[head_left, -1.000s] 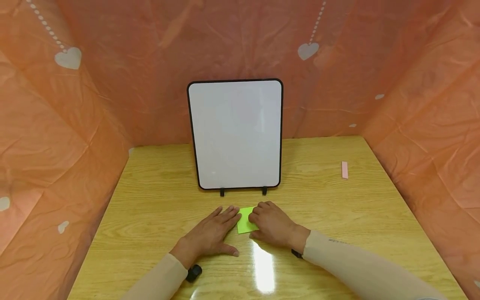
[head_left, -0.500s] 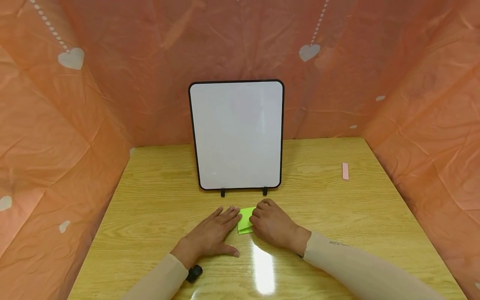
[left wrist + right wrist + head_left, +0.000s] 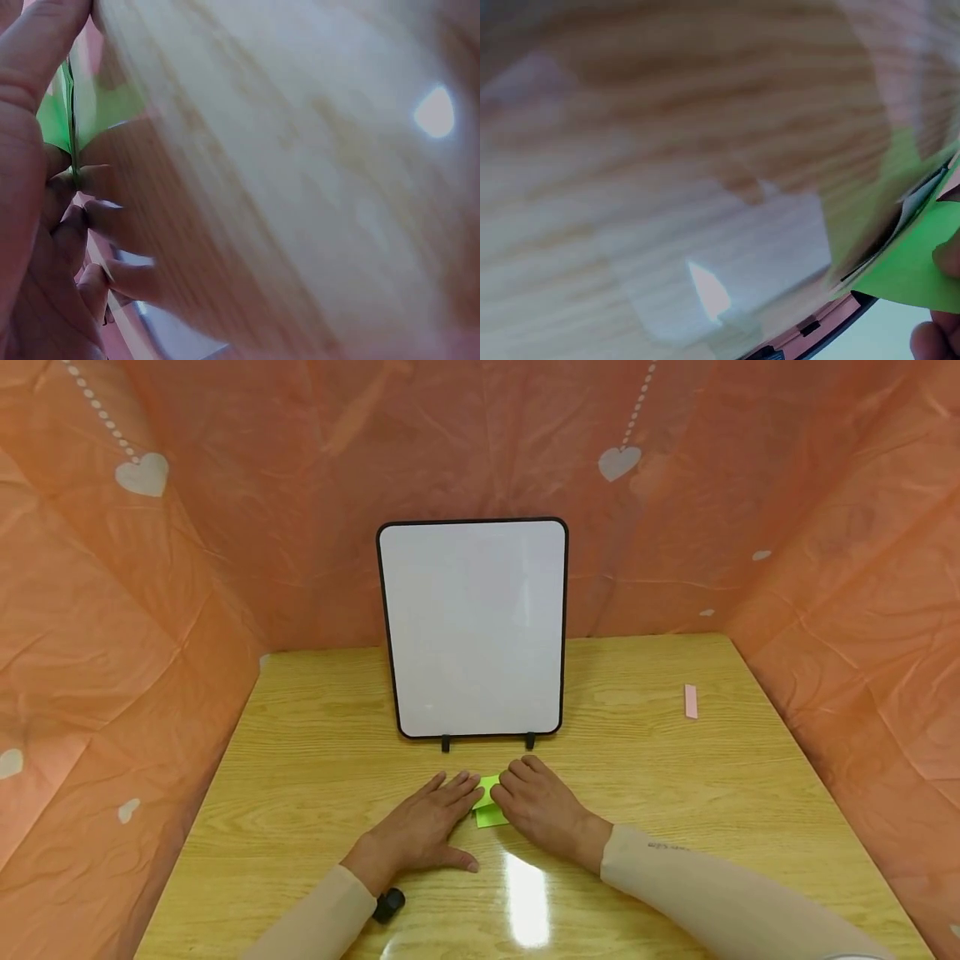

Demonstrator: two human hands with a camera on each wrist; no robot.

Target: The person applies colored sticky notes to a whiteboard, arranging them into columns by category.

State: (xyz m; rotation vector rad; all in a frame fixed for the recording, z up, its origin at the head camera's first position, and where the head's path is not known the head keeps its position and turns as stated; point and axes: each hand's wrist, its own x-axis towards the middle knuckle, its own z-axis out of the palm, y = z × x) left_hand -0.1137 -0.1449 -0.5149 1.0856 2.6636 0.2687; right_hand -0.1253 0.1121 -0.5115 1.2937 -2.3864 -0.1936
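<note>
A small neon-green pad of sticky notes (image 3: 492,817) lies on the table between the two hands. Its top sticky note (image 3: 487,792) is lifted along the near edge, showing a green layer beneath. My left hand (image 3: 422,828) lies flat on the table, fingers straight, with fingertips touching the pad's left edge. From the other side my right hand (image 3: 542,808) pinches the lifted note with curled fingers and covers its right part. In the right wrist view the raised green sheet (image 3: 907,274) bends up beside the fingertips.
A white board with a black frame (image 3: 474,627) stands on small black feet behind the hands. A pink strip (image 3: 690,702) lies at the back right of the wooden table (image 3: 315,727). Orange cloth with white hearts (image 3: 300,510) hangs around three sides.
My right hand has shifted slightly left and away from me, and the top note's near edge has come up, baring more of the layer below. My left hand has stayed put.
</note>
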